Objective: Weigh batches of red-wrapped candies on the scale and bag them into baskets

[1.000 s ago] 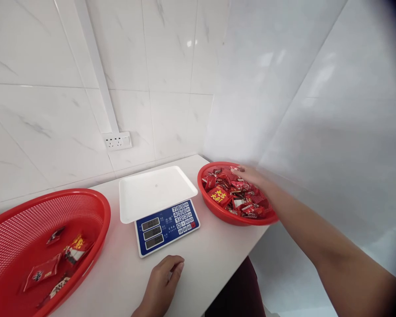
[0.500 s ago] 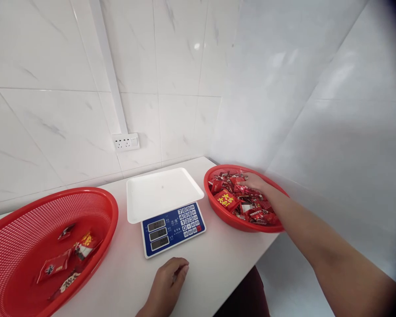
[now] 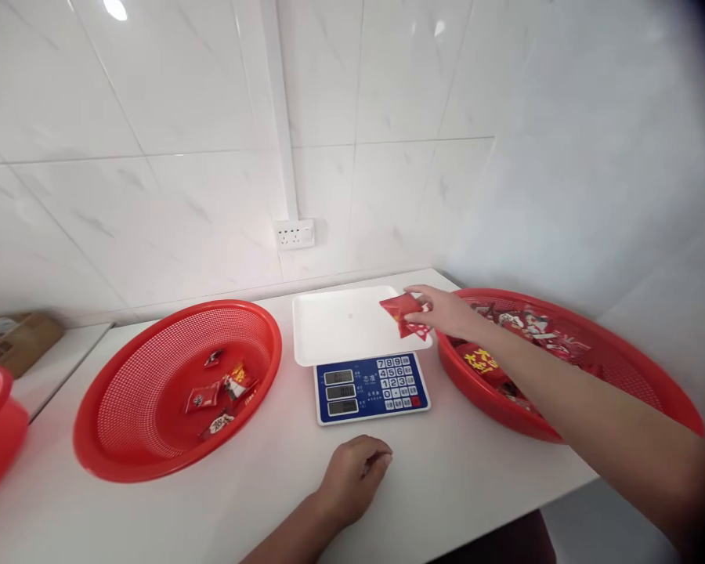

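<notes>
The red packets (image 3: 404, 312) are pinched in the fingertips of the right hand (image 3: 443, 312). They jut leftward over the right edge of the scale's white tray (image 3: 334, 329), just beside the full basket (image 3: 505, 419). The left hand (image 3: 352, 474) rests farther off in a loose, empty fist on the table (image 3: 446, 478).

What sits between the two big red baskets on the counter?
In the head view, a digital scale with a white tray stands between the left basket and the right basket; the right hand holds red packets over its tray.
</notes>
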{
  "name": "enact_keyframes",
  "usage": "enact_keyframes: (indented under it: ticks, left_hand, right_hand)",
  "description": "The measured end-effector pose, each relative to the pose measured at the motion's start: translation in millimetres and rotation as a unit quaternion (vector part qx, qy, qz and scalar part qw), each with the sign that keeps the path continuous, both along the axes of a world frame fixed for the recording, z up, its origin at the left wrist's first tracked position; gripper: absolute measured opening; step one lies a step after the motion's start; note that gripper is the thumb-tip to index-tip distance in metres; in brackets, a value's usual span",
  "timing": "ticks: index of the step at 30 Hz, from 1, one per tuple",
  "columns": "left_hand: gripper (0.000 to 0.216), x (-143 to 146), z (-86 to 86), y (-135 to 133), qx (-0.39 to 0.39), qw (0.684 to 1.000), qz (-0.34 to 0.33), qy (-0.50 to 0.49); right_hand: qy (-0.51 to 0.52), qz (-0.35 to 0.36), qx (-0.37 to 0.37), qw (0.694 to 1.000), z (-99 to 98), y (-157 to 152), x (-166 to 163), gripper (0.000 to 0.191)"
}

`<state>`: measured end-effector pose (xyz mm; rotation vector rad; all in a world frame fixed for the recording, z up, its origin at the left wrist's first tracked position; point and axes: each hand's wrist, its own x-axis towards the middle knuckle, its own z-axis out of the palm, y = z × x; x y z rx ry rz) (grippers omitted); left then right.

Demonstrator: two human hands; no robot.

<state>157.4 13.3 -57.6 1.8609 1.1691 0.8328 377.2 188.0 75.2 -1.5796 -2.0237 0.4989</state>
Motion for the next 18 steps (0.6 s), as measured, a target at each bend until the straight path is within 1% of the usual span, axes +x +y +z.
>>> enact_keyframes:
  ticks: [2, 5, 7, 9, 11, 13, 16, 18]
  left_hand:
    - [0.021, -1, 0.8, 0, 0.001, 1.000, 0.006, -0.002]
    - [0.022, -1, 2.5, 0, 0.000, 1.000, 0.010, 0.000]
    - [0.022, -2, 3.2, 0, 0.000, 1.000, 0.011, -0.001]
    - [0.022, -2, 3.7, 0, -0.002, 1.000, 0.011, -0.002]
    - [0.023, -2, 4.0, 0, -0.004, 1.000, 0.009, -0.002]
    - [0.023, -3, 4.3, 0, -0.005, 1.000, 0.006, -0.002]
    - [0.022, -2, 4.4, -1, -0.004, 1.000, 0.002, -0.001]
    - [0.022, -2, 4.0, -1, -0.003, 1.000, 0.000, 0.001]
  right_hand:
    - [0.023, 0.032, -0.019, 0.999, -5.2, 4, -26, 0.058]
    - [0.083, 0.038, -0.017, 0.996, -9.4, 12, -45, 0.061]
    - [0.122, 0.028, -0.030, 0.992, -9.7, 17, -48, 0.054]
    - [0.133, 0.009, -0.056, 0.989, -10.0, 19, -47, 0.043]
    - [0.113, -0.014, -0.073, 0.991, -11.8, 19, -43, 0.032]
    - [0.078, -0.028, -0.080, 0.993, -15.8, 19, -39, 0.026]
    - [0.038, -0.030, -0.080, 0.996, -23.2, 21, -35, 0.024]
    - [0.011, -0.027, -0.060, 0.998, -26.2, 22, -33, 0.026]
